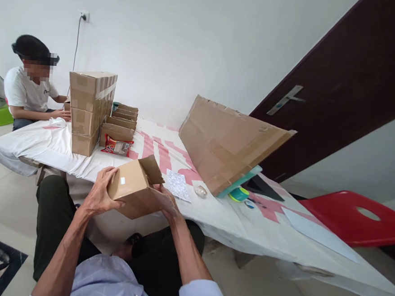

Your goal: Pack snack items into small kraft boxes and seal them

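A small brown cardboard box is held tilted above my lap, at the near edge of the table. A flap stands up at its far right side, and a small white label shows on one face. My left hand grips the box's left side, thumb along the near face. My right hand holds the right side near the flap, its fingers partly hidden. Just beyond lie a patterned white sheet and a small shiny packet. The inside of the box is hidden.
Stacked cartons and a row of open cardboard pieces stand at left, beside a red packet. A large cardboard sheet leans near a green tape roll. Another person sits at far left; a red chair stands right.
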### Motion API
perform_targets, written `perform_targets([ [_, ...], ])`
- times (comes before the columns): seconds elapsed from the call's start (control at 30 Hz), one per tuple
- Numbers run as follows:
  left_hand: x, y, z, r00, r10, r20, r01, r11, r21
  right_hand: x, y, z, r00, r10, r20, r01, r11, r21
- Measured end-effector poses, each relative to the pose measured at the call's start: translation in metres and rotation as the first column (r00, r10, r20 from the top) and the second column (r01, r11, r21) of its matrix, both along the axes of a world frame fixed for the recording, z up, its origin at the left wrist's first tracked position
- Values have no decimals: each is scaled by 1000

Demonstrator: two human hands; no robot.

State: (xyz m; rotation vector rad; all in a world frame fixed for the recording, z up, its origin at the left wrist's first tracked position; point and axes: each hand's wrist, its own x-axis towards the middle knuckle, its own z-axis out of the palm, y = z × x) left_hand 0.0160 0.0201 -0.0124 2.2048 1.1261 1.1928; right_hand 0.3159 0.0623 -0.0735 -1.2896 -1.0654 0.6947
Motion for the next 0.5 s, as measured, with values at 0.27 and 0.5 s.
perform_targets([
  [0.27, 11, -15, 22, 957, 242, -159, -199, 948, 248, -26, -42, 108, 855, -155, 494, -132, 857, 498],
  [0.5, 31, -17, 11, 946, 269, -179, -219, 941, 256, -80, -49, 122, 392, -51, 918, -527, 806, 270],
])
